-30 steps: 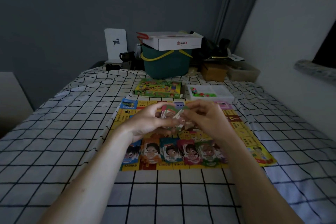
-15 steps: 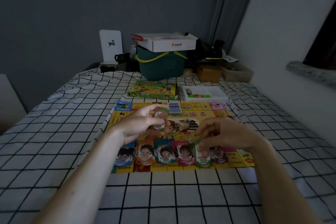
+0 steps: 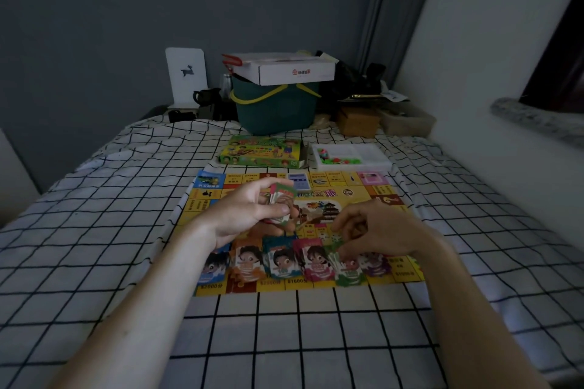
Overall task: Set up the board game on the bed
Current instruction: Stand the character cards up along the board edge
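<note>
- Where the checked bedsheet (image 3: 94, 230) lies flat in the middle of the bed, the game board (image 3: 354, 196) is spread out: a yellow sheet edged with small printed squares, a blue corner square at its far left and a pink one at its far right, with a picture of a building near its centre.
- Along the board's near edge runs a row of 6 money piles (image 3: 284, 260), each printed with a cartoon child's face, in blue, orange, teal, pink, green and purple from left to right.
- Above the board's middle, the left hand (image 3: 249, 215) grips a small stack of banknotes (image 3: 282, 196), fingers curled round it and thumb across the front.
- Apart from it and lower, the right hand (image 3: 376, 230) reaches down to the green pile (image 3: 349, 273), fingertips pinching a note at that pile's top.
- Just beyond the board's far edge lie the green game box (image 3: 262, 151) and, beside it to the right, a white tray (image 3: 363, 158) holding small coloured pieces.
- Further back, at the bed's head, stands a teal bucket (image 3: 275, 110) with a yellow handle, and a white cardboard box (image 3: 294, 69) rests on top of it.
</note>
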